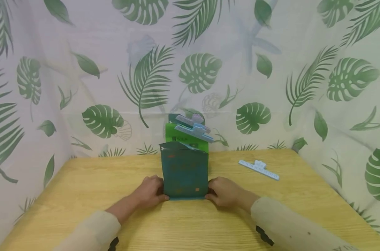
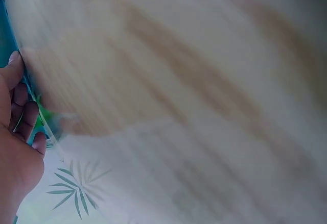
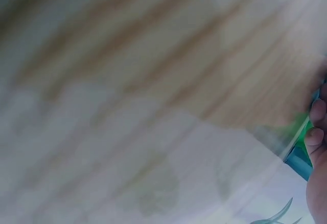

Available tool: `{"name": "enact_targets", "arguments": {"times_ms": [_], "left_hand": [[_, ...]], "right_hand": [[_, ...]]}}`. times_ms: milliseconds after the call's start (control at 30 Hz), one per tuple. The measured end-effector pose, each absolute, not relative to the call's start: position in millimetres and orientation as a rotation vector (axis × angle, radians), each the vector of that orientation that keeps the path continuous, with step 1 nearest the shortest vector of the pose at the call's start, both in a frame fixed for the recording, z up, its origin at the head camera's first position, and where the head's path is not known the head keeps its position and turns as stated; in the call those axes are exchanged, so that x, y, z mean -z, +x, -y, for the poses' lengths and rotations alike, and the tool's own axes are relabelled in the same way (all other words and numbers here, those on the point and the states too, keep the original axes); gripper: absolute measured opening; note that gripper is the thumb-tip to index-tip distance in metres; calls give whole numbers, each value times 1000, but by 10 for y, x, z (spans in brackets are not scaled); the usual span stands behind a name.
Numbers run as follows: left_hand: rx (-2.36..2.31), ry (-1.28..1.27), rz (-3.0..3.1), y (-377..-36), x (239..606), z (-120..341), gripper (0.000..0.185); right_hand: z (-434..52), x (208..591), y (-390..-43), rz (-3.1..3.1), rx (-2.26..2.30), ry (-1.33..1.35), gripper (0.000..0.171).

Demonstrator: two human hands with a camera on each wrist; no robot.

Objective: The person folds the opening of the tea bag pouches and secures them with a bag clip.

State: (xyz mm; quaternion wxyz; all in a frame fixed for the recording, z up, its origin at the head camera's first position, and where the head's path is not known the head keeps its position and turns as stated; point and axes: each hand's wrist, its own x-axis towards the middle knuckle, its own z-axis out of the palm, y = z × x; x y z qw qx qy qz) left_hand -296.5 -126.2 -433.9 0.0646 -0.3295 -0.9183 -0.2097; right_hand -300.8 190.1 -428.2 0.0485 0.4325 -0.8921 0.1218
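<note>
A dark teal pouch (image 1: 185,174) stands upright on the table, its top edge uneven. My left hand (image 1: 150,191) pinches its lower left corner, the thumb along the bottom edge. At the lower right corner, my right hand (image 1: 224,191) grips it the same way. Right behind stands a bright green bag (image 1: 171,136) with a light blue sealing clip (image 1: 194,131) slanted across its top. Farther back, a pale purple clip (image 1: 192,120) lies across another dark teal bag (image 1: 173,118), mostly hidden. In the left wrist view, the fingers (image 2: 15,63) lie along the pouch's edge.
A loose light blue sealing clip (image 1: 259,169) lies on the wooden table (image 1: 114,174), to the right of the bags. A white cloth with green leaf prints (image 1: 197,73) hangs behind the table and along both sides.
</note>
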Motion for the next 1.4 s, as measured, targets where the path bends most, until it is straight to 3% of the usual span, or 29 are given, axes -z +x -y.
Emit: {"name": "enact_targets", "arguments": {"times_ms": [400, 633, 833, 1400], "left_hand": [[581, -977, 2789, -2994, 4364, 1085, 19], [428, -1002, 2763, -2957, 4372, 1007, 21], [321, -999, 2753, -2972, 4387, 990, 24], [587, -918, 2862, -2966, 4248, 1008, 27]], "right_hand": [[-2011, 4315, -3080, 2714, -344, 1263, 21], [-2036, 4342, -3065, 2648, -272, 1275, 9], [-2052, 4356, -3072, 2637, -255, 1237, 8], [-2100, 4179, -3159, 2721, -298, 1255, 22]]}}
